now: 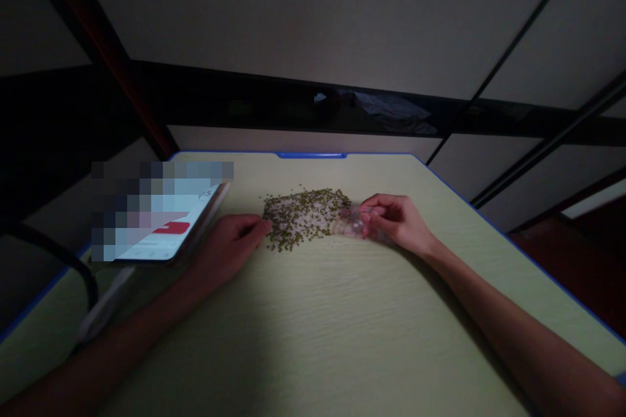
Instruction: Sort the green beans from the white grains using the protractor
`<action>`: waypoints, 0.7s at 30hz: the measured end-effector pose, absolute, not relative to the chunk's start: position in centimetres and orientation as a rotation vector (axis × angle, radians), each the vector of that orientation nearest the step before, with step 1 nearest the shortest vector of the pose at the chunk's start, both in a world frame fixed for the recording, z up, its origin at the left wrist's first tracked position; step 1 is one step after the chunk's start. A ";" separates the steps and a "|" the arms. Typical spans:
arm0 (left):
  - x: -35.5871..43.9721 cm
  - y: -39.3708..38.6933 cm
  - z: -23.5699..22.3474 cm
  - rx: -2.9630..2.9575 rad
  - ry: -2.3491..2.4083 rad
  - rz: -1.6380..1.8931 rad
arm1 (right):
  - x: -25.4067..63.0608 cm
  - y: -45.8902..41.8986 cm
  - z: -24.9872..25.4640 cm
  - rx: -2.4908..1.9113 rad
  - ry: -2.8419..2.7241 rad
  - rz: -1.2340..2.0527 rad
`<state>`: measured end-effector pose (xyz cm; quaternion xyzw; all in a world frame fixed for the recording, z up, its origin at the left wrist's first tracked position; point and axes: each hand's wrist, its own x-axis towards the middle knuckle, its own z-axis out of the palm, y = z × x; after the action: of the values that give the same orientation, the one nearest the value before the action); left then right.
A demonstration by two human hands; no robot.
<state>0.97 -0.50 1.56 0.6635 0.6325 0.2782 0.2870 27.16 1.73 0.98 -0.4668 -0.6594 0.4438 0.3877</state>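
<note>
Small green beans (pixel 303 212), which look like mung beans, lie spread in a patch with white grains on the table. At the patch's left edge is my left hand (pixel 239 234), its thumb and fingers pressed together; whatever they may hold is hidden. On the right side, my right hand (pixel 398 218) pinches a clear, pink-tinted plastic item (pixel 352 221), perhaps a small container or bag. That item rests low against the right edge of the patch. Its exact shape is too blurred to tell.
A tablet-like device with a lit screen (pixel 171 234) stands tilted at the left, partly pixelated. Near it a dark cable (pixel 81 254) curves down. The pale table (pixel 303 332) has a blue rim, with cabinet panels (pixel 293 19) behind it.
</note>
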 end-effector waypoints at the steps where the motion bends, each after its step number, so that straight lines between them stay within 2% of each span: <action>1: 1.0 -0.5 1.6 1.776 1.686 0.741 | 26.8 1.3 1.0 -1.180 -1.690 1.180; 6: 0.9 -0.4 1.3 1.826 1.672 0.739 | 25.1 -0.2 1.4 -1.162 -1.766 1.375; 10: 0.8 -0.3 0.9 1.854 1.669 0.740 | 25.2 -0.2 1.9 -1.322 -1.875 1.348; 21: 0.6 -0.2 0.7 1.917 1.674 0.702 | 28.6 1.6 2.5 -1.554 -1.736 1.352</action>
<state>0.56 -0.23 0.67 0.7035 0.6141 0.2577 0.2481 28.61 1.56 2.53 -0.5623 -0.6285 0.4893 0.2221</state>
